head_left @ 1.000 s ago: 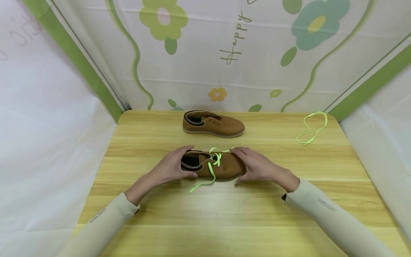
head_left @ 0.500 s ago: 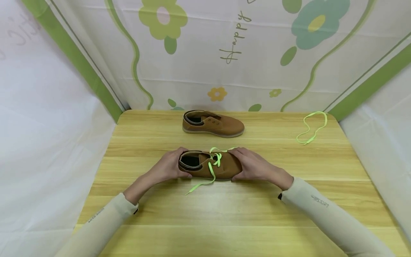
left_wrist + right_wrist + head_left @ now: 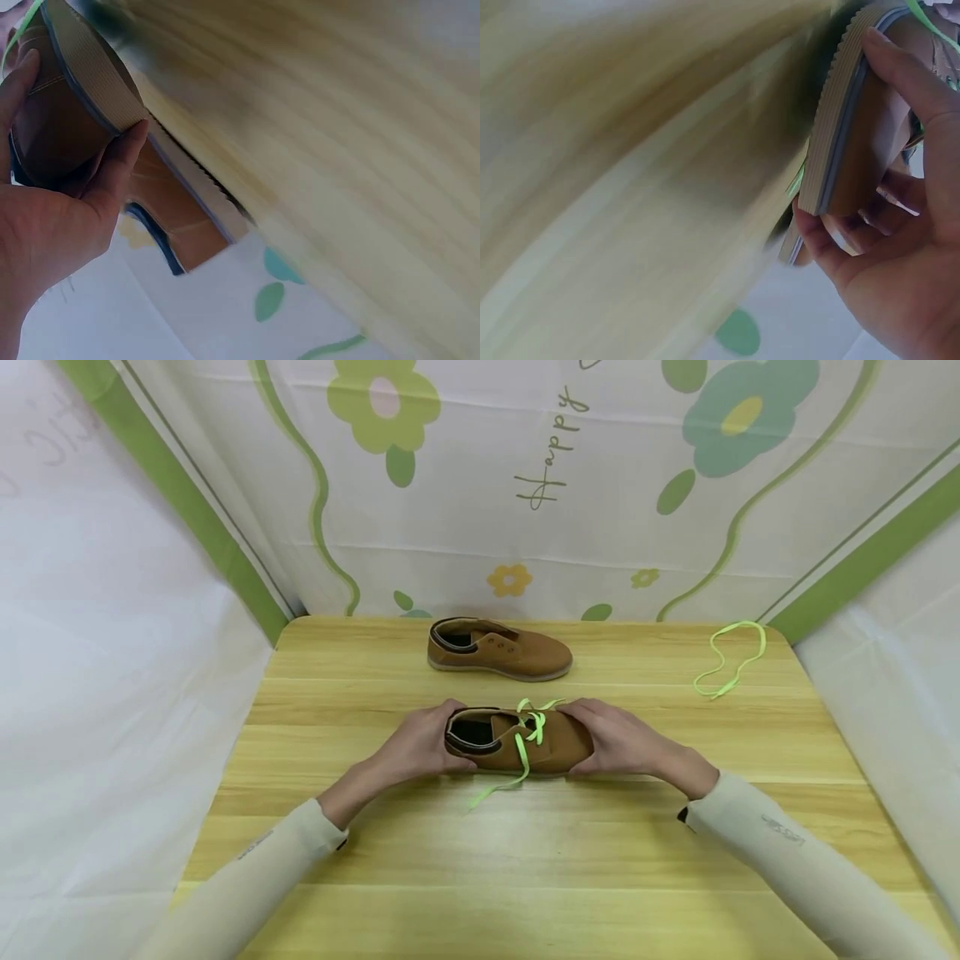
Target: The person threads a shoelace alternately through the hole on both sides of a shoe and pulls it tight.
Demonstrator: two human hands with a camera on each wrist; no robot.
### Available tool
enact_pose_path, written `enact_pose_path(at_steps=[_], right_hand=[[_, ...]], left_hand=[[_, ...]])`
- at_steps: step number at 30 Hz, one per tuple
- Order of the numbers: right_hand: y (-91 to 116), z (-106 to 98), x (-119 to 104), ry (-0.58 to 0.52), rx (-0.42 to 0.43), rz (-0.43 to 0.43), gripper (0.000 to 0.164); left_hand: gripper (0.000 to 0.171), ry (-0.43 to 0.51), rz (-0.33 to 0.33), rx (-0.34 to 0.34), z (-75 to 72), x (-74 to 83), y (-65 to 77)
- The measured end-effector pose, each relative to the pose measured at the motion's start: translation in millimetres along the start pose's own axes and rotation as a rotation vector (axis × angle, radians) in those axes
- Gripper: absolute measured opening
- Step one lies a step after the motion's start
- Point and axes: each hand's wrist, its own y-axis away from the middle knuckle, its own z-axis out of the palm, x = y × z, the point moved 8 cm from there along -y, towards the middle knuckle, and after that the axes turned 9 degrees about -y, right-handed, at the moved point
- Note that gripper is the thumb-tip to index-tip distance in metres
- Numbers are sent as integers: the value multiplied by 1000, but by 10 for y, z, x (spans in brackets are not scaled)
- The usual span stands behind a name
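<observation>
Brown lace-up shoe, held end to end!
Left fingers curl round heel, right fingers round toe; long axis bridging both, neither nearer.

The nearer brown shoe now lies farther to the person's right than half a second ago, and slightly higher in the head view. Its green lace has shifted along with it. The left grip and right grip, looser a second ago, now clasp heel and toe, both having moved rightward.
</observation>
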Motion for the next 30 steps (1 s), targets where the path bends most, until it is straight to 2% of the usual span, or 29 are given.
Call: enact_pose_path(at_steps=[11,18,30], right_hand=[[369,-350,380,34,-2,-8,95],[684,-564,656,86,-23,49,98],[1166,-819,1058,219,14,15,100]], left_hand=[[85,-73,35,-30,244,420,-459],[84,-126,55,-48,516,747,-765],[80,-244,71,-58,922,1354,-1221]])
